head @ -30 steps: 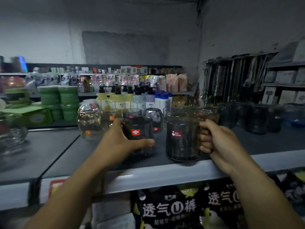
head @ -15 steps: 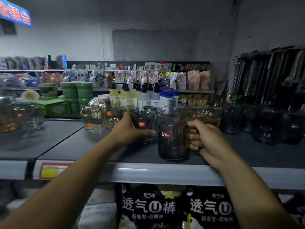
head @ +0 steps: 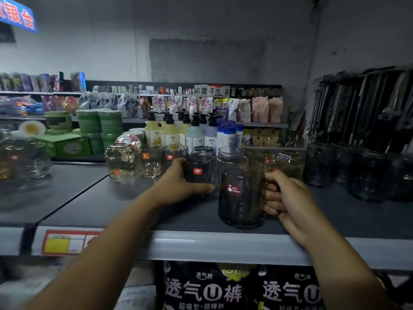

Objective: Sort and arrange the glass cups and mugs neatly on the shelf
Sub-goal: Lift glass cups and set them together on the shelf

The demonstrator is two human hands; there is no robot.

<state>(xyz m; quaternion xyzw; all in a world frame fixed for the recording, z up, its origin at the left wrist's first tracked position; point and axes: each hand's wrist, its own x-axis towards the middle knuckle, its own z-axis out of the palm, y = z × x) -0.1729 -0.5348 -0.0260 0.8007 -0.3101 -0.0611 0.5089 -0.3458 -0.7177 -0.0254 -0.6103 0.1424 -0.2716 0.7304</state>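
On the dark shelf (head: 125, 206) my left hand (head: 178, 186) grips a smoky glass cup (head: 200, 170) with a red label, thumb across its front base. My right hand (head: 283, 198) holds the handle of a larger dark glass mug (head: 240, 200) with a red logo, standing near the shelf's front edge. Behind them stand clear glasses (head: 147, 161), a round clear glass (head: 120, 159) and amber patterned mugs (head: 288, 163).
Several dark glass cups (head: 366, 173) fill the shelf's right side. Pump bottles (head: 178, 130) and green stacked tubs (head: 98, 126) stand behind. A glass bowl (head: 31, 159) sits at far left. Black packages (head: 223, 289) hang below the shelf edge.
The view has shifted left and slightly closer. Both hands keep their holds; the left cup has slid back toward the row of glasses, the mug stays near the front edge.
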